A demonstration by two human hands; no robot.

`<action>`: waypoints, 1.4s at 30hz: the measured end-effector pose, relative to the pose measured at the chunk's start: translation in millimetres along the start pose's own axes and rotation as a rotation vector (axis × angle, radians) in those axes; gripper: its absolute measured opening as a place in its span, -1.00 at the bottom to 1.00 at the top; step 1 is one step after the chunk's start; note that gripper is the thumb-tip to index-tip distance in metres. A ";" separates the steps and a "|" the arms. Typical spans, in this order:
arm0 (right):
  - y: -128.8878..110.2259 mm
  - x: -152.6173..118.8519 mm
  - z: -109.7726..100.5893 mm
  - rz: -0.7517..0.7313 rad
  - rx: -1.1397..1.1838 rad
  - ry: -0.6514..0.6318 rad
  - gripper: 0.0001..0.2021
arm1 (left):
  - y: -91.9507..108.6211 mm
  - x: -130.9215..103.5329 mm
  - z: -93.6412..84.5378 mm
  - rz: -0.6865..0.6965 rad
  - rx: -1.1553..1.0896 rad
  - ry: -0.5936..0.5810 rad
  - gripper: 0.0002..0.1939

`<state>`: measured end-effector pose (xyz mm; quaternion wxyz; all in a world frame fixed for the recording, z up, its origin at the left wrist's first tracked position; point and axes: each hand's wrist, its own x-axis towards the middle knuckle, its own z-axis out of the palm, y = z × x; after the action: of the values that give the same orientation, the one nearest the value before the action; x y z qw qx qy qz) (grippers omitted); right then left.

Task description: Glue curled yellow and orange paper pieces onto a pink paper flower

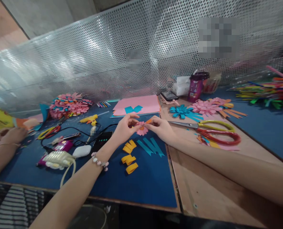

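Both my hands meet over the blue mat. My left hand pinches a small pink paper flower from the left. My right hand grips the same flower and presses a small orange strip onto it. Just below the hands lie folded yellow-orange paper strips and teal paper strips.
Large scissors lie right of my hands on the wooden table. Behind are pink paper sheets, blue and pink finished flowers, a yellow glue gun, a phone, a purple cup. Another person's hand rests at far left.
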<state>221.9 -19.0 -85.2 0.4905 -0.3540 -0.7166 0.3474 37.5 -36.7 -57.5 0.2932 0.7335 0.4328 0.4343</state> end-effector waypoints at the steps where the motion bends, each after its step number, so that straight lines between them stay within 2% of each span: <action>1: -0.7 0.0 -0.3 0.001 -0.001 -0.002 -0.76 | 0.2 0.2 0.2 -0.006 -0.004 0.000 -0.64; 10: -3.2 -0.7 -2.7 0.026 -0.021 -0.047 -0.74 | -2.4 0.3 0.0 -0.040 -0.022 -0.028 -0.62; 17: -3.9 0.6 -2.7 0.035 0.001 -0.056 -0.75 | -6.6 2.9 -3.6 -0.068 -0.025 0.015 -0.62; 19: -4.9 0.9 -2.2 0.075 0.016 -0.029 -0.71 | -9.9 3.9 -5.7 -0.088 -0.014 0.035 -0.62; 23: -3.1 0.7 -0.9 0.195 0.165 0.118 -0.63 | -14.2 4.7 -8.0 -0.108 0.003 0.039 -0.61; 26: 2.9 0.8 -0.6 0.203 0.306 0.172 -0.61 | -14.7 5.4 -8.9 -0.084 -0.007 0.041 -0.65; 30: 9.6 1.3 -0.8 0.185 0.354 0.192 -0.67 | -15.0 7.2 -10.3 -0.065 -0.028 0.030 -0.67; 32: 10.5 1.4 -0.4 0.175 0.354 0.196 -0.68 | -14.1 7.2 -10.5 -0.036 -0.010 0.020 -0.68; 35: 10.4 1.8 0.0 0.145 0.285 0.222 -0.67 | -9.2 4.6 -9.8 0.090 0.087 0.041 -0.72; 39: 10.6 3.1 -1.2 0.132 0.204 0.232 -0.68 | 0.1 -1.3 -9.9 0.308 0.342 0.102 -0.82; 42: 10.8 3.4 -2.4 0.138 0.162 0.224 -0.68 | 2.5 -3.2 -12.3 0.391 0.513 0.089 -0.84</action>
<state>225.0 -10.3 -92.0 0.5692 -0.3983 -0.6009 0.3953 26.8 -40.0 -51.1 -0.0095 0.8329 0.3916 0.3908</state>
